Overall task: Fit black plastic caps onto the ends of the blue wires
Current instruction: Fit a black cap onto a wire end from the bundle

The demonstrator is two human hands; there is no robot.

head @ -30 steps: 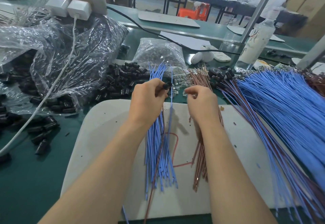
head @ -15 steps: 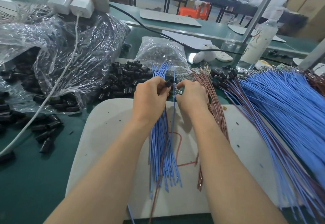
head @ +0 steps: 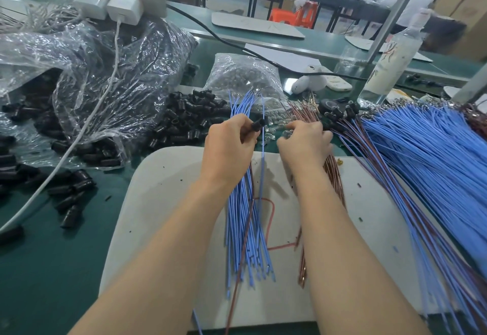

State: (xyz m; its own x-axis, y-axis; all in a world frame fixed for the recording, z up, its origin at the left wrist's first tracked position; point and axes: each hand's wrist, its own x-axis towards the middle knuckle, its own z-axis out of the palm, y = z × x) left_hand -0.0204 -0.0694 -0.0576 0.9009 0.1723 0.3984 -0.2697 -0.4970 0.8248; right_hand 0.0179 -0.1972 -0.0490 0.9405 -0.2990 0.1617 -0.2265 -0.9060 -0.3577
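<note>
Contact ended: the right hand [head: 305, 143] withdrew from the black cap [head: 258, 124], its grasp indeterminate. The left hand [head: 229, 150] pinched the cap at its fingertips, against one blue wire [head: 261, 171]; seating probably unfinished.

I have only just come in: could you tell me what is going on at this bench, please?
A person works over a white board. The left hand pinches a black cap with one blue wire running down from it, above a loose bundle of blue wires. The right hand reaches among small clear parts beside the brown wires; whether it holds anything is unclear. A pile of loose caps lies to the left.
</note>
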